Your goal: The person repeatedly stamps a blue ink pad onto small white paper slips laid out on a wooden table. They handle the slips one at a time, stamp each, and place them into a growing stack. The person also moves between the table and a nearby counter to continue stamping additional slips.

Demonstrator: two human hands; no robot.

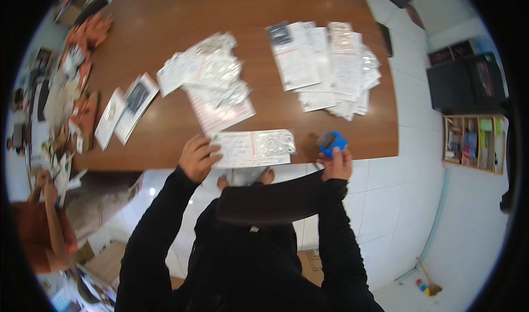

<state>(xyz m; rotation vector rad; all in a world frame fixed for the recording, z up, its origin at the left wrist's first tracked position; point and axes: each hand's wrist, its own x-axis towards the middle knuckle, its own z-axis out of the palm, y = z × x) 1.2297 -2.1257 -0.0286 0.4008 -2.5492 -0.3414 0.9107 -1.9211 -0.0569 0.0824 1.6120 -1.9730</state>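
The card (253, 148), a white packet with a clear blister on its right half, lies at the near edge of the tabletop (182, 14), and everything else is best placed from it. The left hand (197, 159) rests on the card's left end, fingers curled and pressing the corner flat; the right hand (337, 163), just right of the card, pinches a small blue stamper (332, 143) between thumb and fingertips, held off the wood. Pressing well likely needs the card held still and the stamper brought down square. Both forearms, in black sleeves, rise from below, elbows bent, wrists level with the table's edge. Beyond the card lie a loose pile (209, 75) and, further right, a fanned stack (328, 67).
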